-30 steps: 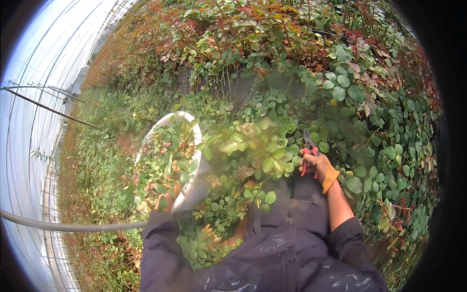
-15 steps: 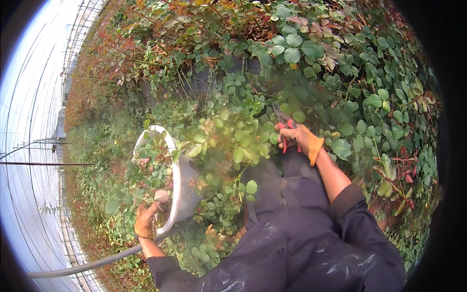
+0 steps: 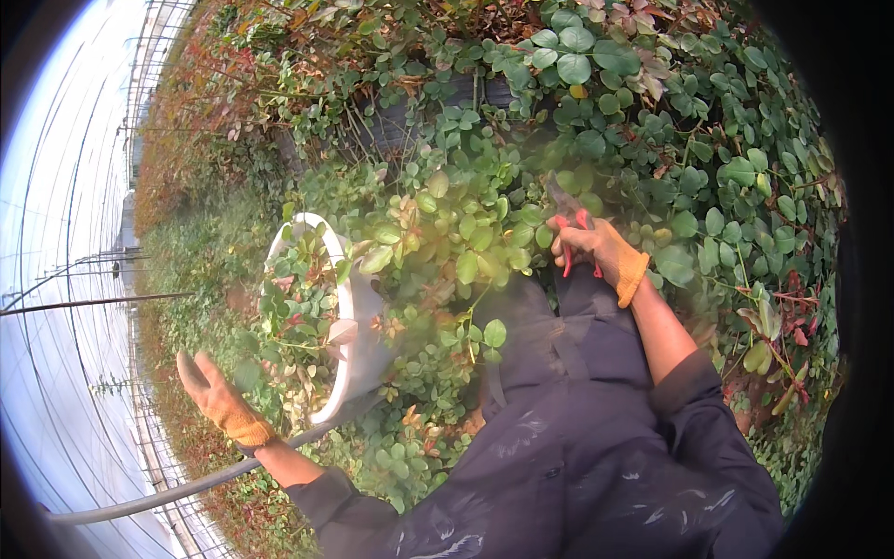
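Observation:
My left hand, in an orange glove, is open with fingers apart, held in the air left of a white bucket. Leafy cuttings fill the bucket and stick out over its rim. My right hand, also gloved in orange, grips red-handled pruning shears among the leaves, above my dark trousers. A pale green leafy shoot lies between the bucket and the shears; whether the blades touch a stem, I cannot tell.
Dense leafy bushes with reddish foliage in places surround me, over dark grey sheeting. A grey hose or pipe runs beside my left forearm. Greenhouse film with wires and a dark bar shows on the left.
My left hand has come away from the cuttings in the bucket, moving left and opening. My right hand with the shears shifted left, then slightly right and up.

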Demonstrator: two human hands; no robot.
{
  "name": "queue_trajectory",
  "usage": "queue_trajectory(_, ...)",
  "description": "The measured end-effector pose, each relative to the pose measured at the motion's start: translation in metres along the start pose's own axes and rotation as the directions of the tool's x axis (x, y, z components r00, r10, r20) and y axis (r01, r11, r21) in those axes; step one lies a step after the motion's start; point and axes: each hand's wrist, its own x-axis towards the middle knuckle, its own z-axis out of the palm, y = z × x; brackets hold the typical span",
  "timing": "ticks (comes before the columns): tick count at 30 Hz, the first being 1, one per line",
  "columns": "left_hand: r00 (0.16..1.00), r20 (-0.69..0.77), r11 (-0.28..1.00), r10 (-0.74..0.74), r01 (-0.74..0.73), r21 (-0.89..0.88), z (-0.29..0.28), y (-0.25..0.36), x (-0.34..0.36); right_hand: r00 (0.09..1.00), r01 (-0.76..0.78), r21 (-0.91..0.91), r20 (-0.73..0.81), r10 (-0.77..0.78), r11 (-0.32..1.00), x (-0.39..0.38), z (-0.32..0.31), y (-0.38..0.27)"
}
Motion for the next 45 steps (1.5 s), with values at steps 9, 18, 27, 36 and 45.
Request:
queue_trajectory(9, 0.548, 0.247, 0.598, 0.799, -0.767, -0.234, 0.242, 0.218, -0.128, 1.000, 0.028, -0.053, 0.007, -0.028, 0.998, 0.001, 0.004, 0.006)
queue_trajectory(18, 0.534, 0.806, 0.926, 0.254, -0.375, -0.043, 0.437, 0.045, -0.247, 0.998, 0.067, -0.082, 0.014, -0.066, 0.994, -0.005, 0.002, 0.001)
queue_trajectory(27, 0.332, 0.922, 0.858, 0.198, 0.396, -0.327, 0.463, 0.047, -0.251, 0.980, -0.159, -0.257, -0.161, 0.120, 0.953, -0.020, 0.015, -0.030)
queue_trajectory(36, 0.777, 0.630, 0.618, -0.021, 0.505, -0.602, 0.280, 0.162, -0.173, 0.947, 0.235, 0.203, -0.270, -0.176, 0.950, -0.060, -0.004, -0.027)
queue_trajectory(45, 0.523, 0.589, 0.745, 0.616, -0.144, -0.651, 0.329, 0.394, -0.204, 0.791, 0.499, 0.208, -0.507, -0.344, 0.841, -0.043, -0.016, -0.072)
